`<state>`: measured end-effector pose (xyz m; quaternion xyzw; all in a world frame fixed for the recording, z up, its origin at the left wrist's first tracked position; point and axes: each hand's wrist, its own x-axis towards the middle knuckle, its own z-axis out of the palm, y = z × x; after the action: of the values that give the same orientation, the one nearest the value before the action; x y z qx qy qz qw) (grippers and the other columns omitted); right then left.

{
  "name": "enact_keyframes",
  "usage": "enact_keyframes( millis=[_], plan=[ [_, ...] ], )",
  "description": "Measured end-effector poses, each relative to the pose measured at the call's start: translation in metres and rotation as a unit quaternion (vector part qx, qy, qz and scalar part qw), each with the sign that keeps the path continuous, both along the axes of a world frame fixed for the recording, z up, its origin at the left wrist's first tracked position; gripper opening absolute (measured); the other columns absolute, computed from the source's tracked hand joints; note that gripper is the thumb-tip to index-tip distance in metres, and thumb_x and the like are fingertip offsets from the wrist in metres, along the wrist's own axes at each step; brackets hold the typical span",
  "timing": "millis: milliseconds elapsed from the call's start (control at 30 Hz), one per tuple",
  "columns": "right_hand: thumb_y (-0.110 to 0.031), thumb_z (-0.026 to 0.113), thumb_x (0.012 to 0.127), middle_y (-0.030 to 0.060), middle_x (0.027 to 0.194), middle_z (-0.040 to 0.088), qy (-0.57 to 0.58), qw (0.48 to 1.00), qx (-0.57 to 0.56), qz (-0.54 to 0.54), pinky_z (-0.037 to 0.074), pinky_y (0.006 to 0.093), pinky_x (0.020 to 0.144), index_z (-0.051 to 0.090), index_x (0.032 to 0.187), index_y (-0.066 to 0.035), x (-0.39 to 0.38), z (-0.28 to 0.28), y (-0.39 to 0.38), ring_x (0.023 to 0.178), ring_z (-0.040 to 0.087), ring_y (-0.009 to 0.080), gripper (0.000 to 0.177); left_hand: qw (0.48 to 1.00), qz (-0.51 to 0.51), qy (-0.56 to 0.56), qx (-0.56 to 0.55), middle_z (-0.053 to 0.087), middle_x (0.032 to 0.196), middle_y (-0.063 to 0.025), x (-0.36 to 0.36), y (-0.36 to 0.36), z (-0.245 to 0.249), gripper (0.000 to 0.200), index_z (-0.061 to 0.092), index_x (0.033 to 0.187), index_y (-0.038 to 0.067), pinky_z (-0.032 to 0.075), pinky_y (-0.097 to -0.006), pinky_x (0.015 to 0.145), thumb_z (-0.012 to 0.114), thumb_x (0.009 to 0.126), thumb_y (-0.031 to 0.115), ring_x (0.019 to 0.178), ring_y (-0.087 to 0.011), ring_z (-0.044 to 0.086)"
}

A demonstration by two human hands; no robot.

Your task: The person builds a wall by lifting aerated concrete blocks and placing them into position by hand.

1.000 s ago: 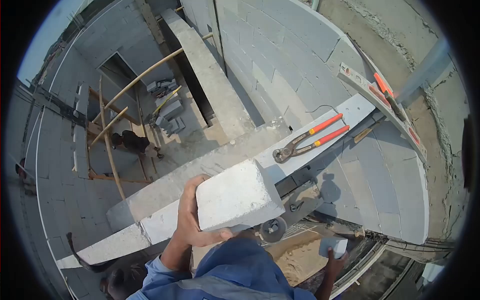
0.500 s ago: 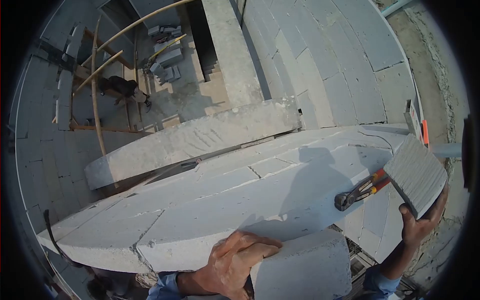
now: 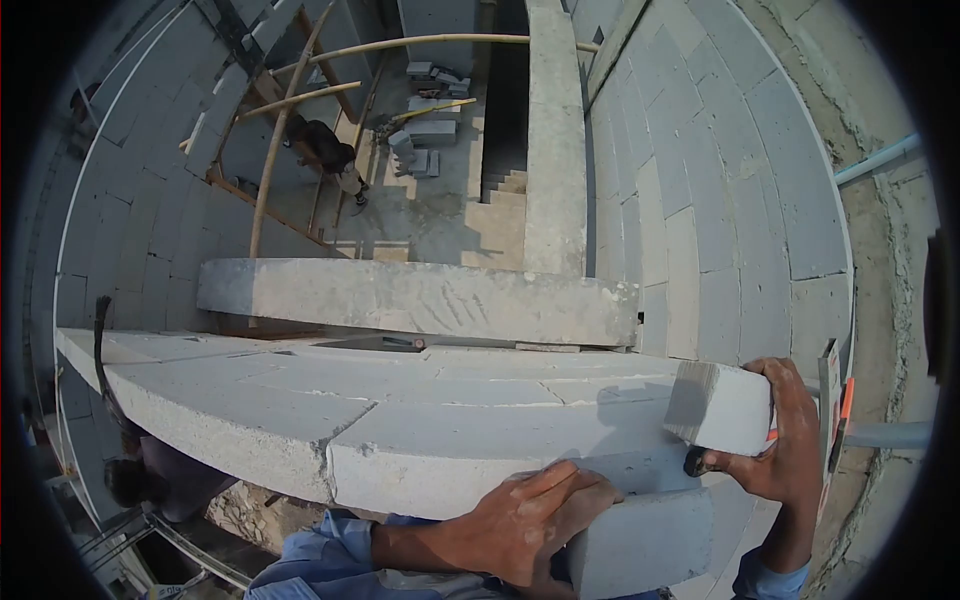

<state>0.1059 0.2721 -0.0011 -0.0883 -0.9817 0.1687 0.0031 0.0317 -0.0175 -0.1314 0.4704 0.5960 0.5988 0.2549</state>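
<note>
My right hand (image 3: 790, 445) grips a small cut piece of light grey block (image 3: 735, 410), thumb below and fingers over its right side. This piece is above the right end of the wall top (image 3: 480, 400). Just under it, the dark head of a pair of pincers (image 3: 694, 461) shows, with most of the tool hidden. At the bottom, my left hand (image 3: 545, 512) is closed over the left upper edge of a larger grey block (image 3: 650, 545). That block stands against the near side of the wall, and its lower part is out of view.
Beyond the wall runs a concrete beam (image 3: 420, 300), with a floor far below. Bamboo poles (image 3: 275, 150), a person (image 3: 325, 155) and stacked blocks (image 3: 430, 130) are down there. A level (image 3: 828, 400) stands at the right. Another person (image 3: 160, 485) is at lower left.
My right hand has brought the cut block piece inward over the wall top and turned it, covering most of the pincers. My left hand stays on the larger block. The view has rotated.
</note>
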Motion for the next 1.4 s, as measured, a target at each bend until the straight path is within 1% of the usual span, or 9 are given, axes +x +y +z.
enact_keyframes(
  millis=[233,300,367,467,533,600,700,933,1400],
  plan=[
    [-0.047,0.094,0.050,0.0228,0.113,0.065,-0.328,0.937,0.037,0.117,0.052,0.0424,0.091,0.053,0.130,0.003,-0.172,-0.020,0.023,0.106,0.064,0.0381,0.102,0.990,0.094,0.069,0.080,0.043,0.139,-0.0309,0.020,0.007,-0.007,0.104,0.037,0.142,-0.005,0.040,-0.0514,0.105,0.079,0.071,0.058,0.128,-0.0459,0.044],
    [-0.048,0.093,0.054,0.0221,0.112,0.067,-0.191,0.980,0.059,0.017,0.053,0.0443,0.093,0.051,0.133,0.003,-0.247,-0.034,0.028,0.106,0.065,0.0399,0.103,0.985,0.113,0.088,0.097,0.039,0.145,-0.0328,0.022,0.009,-0.007,0.110,0.034,0.145,-0.005,0.036,-0.0546,0.112,0.079,0.071,0.062,0.135,-0.0492,0.039],
    [-0.049,0.087,0.067,0.0217,0.115,0.067,0.067,0.933,0.350,0.054,0.054,0.0425,0.091,0.050,0.138,-0.001,-0.289,-0.044,0.035,0.108,0.066,0.0373,0.093,0.979,0.139,0.108,0.106,0.043,0.140,-0.0329,0.013,0.010,0.002,0.112,0.034,0.145,-0.006,0.037,-0.0557,0.111,0.081,0.068,0.061,0.131,-0.0493,0.042],
    [-0.045,0.082,0.076,0.0192,0.112,0.068,-0.029,0.960,0.275,-0.034,0.056,0.0414,0.087,0.051,0.139,-0.007,-0.308,-0.029,0.010,0.105,0.068,0.0337,0.080,0.991,0.125,0.049,0.026,0.048,0.134,-0.0315,0.013,0.002,0.013,0.107,0.038,0.143,-0.006,0.038,-0.0563,0.108,0.081,0.069,0.058,0.125,-0.0490,0.047],
    [-0.042,0.081,0.078,0.0172,0.110,0.068,-0.055,0.955,0.288,0.036,0.056,0.0409,0.085,0.052,0.139,-0.009,-0.278,-0.028,-0.004,0.102,0.068,0.0321,0.075,0.995,0.082,-0.018,-0.046,0.049,0.134,-0.0300,0.004,0.002,0.022,0.100,0.041,0.142,-0.005,0.039,-0.0558,0.107,0.079,0.072,0.056,0.123,-0.0487,0.048],
    [-0.037,0.078,0.082,0.0143,0.106,0.069,-0.101,0.948,0.282,0.106,0.056,0.0406,0.082,0.054,0.137,-0.010,-0.231,-0.017,-0.022,0.098,0.069,0.0300,0.067,0.999,0.052,0.008,-0.006,0.057,0.116,-0.0308,-0.020,0.007,0.032,0.093,0.040,0.132,-0.007,0.057,-0.0467,0.081,0.083,0.069,0.047,0.106,-0.0443,0.061],
    [-0.037,0.078,0.081,0.0129,0.100,0.069,-0.167,0.946,0.249,0.127,0.055,0.0412,0.078,0.055,0.136,-0.008,-0.162,0.014,-0.024,0.094,0.069,0.0290,0.066,0.998,0.047,-0.046,-0.001,0.057,0.115,-0.0270,-0.009,0.012,0.021,0.096,0.036,0.135,-0.004,0.056,-0.0449,0.081,0.083,0.068,0.047,0.104,-0.0412,0.061],
    [-0.024,0.081,0.076,0.0191,0.105,0.068,-0.031,0.992,0.112,-0.052,0.053,0.0408,0.084,0.058,0.133,-0.003,0.003,0.044,0.013,0.094,0.068,0.0321,0.064,0.998,0.046,0.024,-0.027,0.056,0.108,-0.0214,-0.019,0.014,0.033,0.096,0.039,0.134,-0.003,0.055,-0.0441,0.076,0.084,0.066,0.047,0.099,-0.0372,0.059],
    [-0.019,0.079,0.081,0.0183,0.106,0.070,0.043,0.942,0.002,-0.333,0.054,0.0392,0.088,0.062,0.127,-0.001,0.173,0.028,-0.023,0.096,0.069,0.0282,0.052,0.995,0.032,0.090,0.002,0.059,0.110,-0.0217,-0.028,0.007,0.026,0.098,0.043,0.129,-0.008,0.051,-0.0428,0.084,0.087,0.065,0.052,0.099,-0.0354,0.063]
  ],
)
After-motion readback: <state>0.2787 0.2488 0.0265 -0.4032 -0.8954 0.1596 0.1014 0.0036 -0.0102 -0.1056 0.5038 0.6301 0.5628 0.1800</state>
